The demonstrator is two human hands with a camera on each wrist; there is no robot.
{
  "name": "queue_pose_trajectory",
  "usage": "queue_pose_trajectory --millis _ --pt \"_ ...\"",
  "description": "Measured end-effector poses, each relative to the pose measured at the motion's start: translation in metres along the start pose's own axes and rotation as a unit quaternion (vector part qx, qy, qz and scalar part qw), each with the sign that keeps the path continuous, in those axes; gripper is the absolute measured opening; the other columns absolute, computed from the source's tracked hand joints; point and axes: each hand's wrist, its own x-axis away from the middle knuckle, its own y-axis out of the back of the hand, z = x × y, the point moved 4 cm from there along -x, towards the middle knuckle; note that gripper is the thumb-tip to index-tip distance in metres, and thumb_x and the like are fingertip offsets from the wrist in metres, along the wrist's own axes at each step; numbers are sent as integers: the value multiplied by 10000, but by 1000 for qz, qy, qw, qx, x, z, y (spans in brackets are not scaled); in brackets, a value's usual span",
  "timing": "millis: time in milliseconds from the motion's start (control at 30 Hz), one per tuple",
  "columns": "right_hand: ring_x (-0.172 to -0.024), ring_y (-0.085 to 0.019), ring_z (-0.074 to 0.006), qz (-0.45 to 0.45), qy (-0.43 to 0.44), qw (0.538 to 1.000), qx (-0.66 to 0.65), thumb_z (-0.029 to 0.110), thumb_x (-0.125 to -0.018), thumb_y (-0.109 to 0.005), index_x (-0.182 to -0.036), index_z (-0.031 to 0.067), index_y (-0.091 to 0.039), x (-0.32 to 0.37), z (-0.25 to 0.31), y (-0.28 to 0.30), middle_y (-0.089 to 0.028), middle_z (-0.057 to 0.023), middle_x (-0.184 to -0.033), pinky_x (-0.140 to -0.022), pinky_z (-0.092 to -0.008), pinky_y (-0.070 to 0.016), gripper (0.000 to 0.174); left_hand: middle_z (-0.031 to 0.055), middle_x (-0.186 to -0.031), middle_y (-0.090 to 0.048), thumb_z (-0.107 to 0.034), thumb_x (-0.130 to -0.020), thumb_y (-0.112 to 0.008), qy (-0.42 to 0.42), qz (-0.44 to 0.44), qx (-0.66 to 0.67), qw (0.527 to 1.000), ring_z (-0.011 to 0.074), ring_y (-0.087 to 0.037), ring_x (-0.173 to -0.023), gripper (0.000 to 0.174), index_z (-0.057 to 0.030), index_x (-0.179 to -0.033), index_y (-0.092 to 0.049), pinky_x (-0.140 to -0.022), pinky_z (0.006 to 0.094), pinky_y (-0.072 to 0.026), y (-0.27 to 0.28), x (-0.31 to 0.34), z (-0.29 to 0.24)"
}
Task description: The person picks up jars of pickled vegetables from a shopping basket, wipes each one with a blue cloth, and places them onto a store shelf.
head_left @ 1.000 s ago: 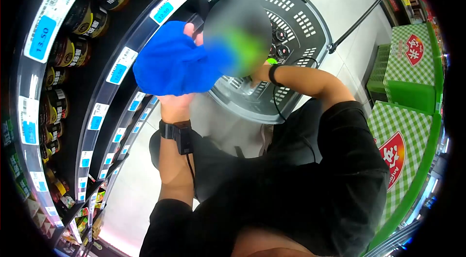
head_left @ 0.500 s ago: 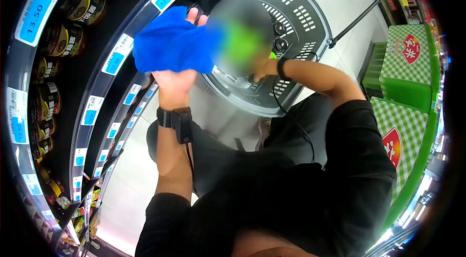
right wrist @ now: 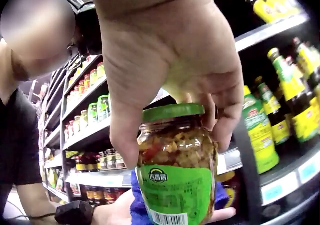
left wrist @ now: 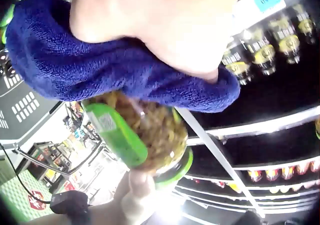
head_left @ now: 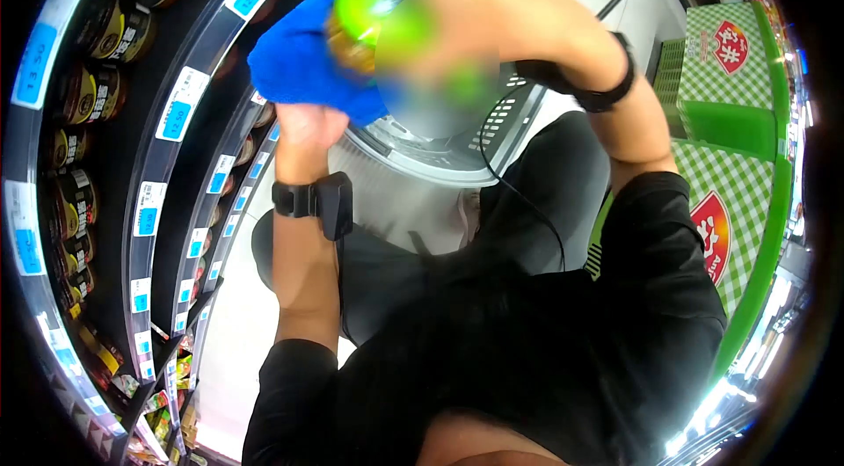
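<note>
My right hand [head_left: 501, 4] grips a glass jar [right wrist: 175, 160] from above, thumb and fingers on either side of its green lid [right wrist: 172, 112]. Chopped brown pickle with red bits shows inside, behind a green label. My left hand [head_left: 308, 123] is palm up and holds a blue cloth [head_left: 299, 57]; most of its fingers are hidden. In the left wrist view the cloth [left wrist: 125, 75] lies across the palm, between the left hand [left wrist: 160, 25] and the jar [left wrist: 155, 135]. A blurred patch covers part of the jar in the head view.
A grey shopping basket [head_left: 440, 169] stands on the floor ahead, partly behind the right arm. To the left, curved shelves carry jars [head_left: 119, 31] and price tags [head_left: 180, 105]. Green checked display boxes [head_left: 738, 176] line the right side. A cable [head_left: 527, 211] runs from the right wrist.
My right hand has come up out of the basket with the pickle jar and moved left to the blue cloth. My left hand has stayed near the shelf with the cloth.
</note>
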Motion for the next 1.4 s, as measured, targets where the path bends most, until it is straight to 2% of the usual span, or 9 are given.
queue_pose_trajectory --millis 100,333,400,467,600,800,967,1100,1400 --pt "-954 -688 -344 -57 43 997 31 258 -633 -850 -1178 48 -616 -15 9 -26 -692 -180 -996 -807 -421 -559 629 123 -1470 -488 -611 -966 -448 44 -117 25 992 297 -494 -1328 702 -124 -1472 -428 -1131 496 -380 -5 13 -20" --pt "-1037 -670 -234 -83 47 968 -231 368 -703 -883 -1288 49 -601 -17 -56 -36 -709 -122 -1051 -902 -380 -544 724 191 -1417 -521 -598 -929 -524 75 -75 230 968 448 -515 -1246 729 -95 -1451 -451 -1070 613 -403 11 15 -4" --pt "-1030 -647 -199 33 -69 951 -298 354 -840 -770 -1235 59 -614 3 -115 -53 -648 -61 -1160 -833 -344 -546 517 212 -1382 -538 -601 -905 -559 115 3 259 959 485 -528 -1180 762 -68 -1440 -450 -1032 658 -411 19 16 -2" --pt "-813 -643 -129 217 -285 882 -306 460 -850 -700 -1003 50 -686 43 -185 -106 -680 -50 -838 -667 -329 -519 438 210 -1371 -545 -593 -899 -577 101 -37 258 960 476 -532 -1169 763 -66 -1436 -450 -1024 662 -413 13 16 -3" --pt "-959 -680 -370 299 -271 900 162 196 -701 -776 -1141 15 -631 150 -276 -227 -667 -203 -1085 -821 -465 -561 498 204 -1350 -559 -611 -879 -598 104 69 285 950 468 -552 -1152 785 -65 -1425 -459 -1003 655 -437 5 16 -6" --pt "-1071 -663 -351 321 -355 848 226 150 -703 -773 -1304 65 -531 163 -289 -276 -553 -166 -1321 -845 -441 -563 653 207 -1358 -563 -679 -878 -544 56 61 283 955 466 -593 -1125 842 -56 -1437 -449 -983 649 -469 9 18 -13" --pt "-964 -702 -311 369 -264 867 206 245 -624 -819 -1053 77 -693 154 -300 -265 -724 -151 -973 -826 -414 -567 477 201 -1407 -525 -655 -904 -520 61 79 300 949 483 -548 -1188 816 -68 -1462 -418 -1016 681 -418 13 26 -15" --pt "-927 -704 -318 327 -255 902 117 316 -496 -868 -991 25 -702 144 -296 -224 -722 -176 -951 -826 -405 -565 598 185 -1343 -545 -566 -895 -600 61 46 250 965 449 -559 -1136 743 -62 -1421 -452 -993 628 -447 12 28 -21" --pt "-942 -685 -221 382 -342 830 -216 218 -586 -908 -1145 -45 -660 122 -307 -136 -729 -124 -1045 -866 -340 -539 666 208 -1357 -543 -636 -896 -543 83 48 292 952 473 -560 -1159 800 -61 -1442 -435 -994 673 -433 24 27 -22"
